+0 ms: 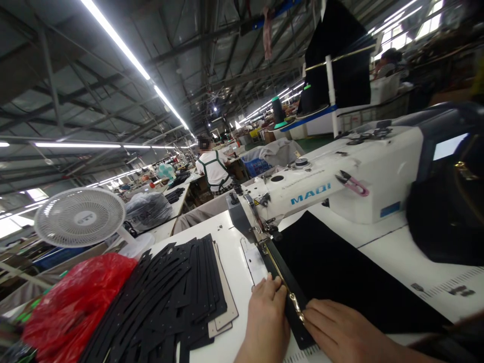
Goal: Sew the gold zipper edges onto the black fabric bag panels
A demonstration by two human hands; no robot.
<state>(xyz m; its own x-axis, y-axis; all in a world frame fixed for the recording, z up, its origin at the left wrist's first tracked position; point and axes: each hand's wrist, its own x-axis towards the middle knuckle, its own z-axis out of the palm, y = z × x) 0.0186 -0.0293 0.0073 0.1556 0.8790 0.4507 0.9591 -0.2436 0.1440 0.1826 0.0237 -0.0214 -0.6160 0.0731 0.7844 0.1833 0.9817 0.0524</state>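
A black strip with a gold-toothed zipper (pixel 280 266) runs toward me from under the presser foot of a white sewing machine (pixel 321 189). Its gold slider and pull (pixel 296 306) lie near the strip's close end. My left hand (pixel 266 317) presses on the strip's left edge, fingers bent and held together. From the right, my right hand (pixel 340 325) grips the strip beside the pull, its fingers close together and their tips partly hidden. Under the strip's right side spreads a large piece of black fabric (pixel 340 272).
Left of my hands, many black cut pieces (pixel 177 287) are stacked on the white table. Beyond them are a red plastic bag (pixel 79 307) and a white fan (pixel 81 217). Pink-handled thread snips (pixel 353 184) rest on the machine arm. A person (pixel 215 169) is farther back.
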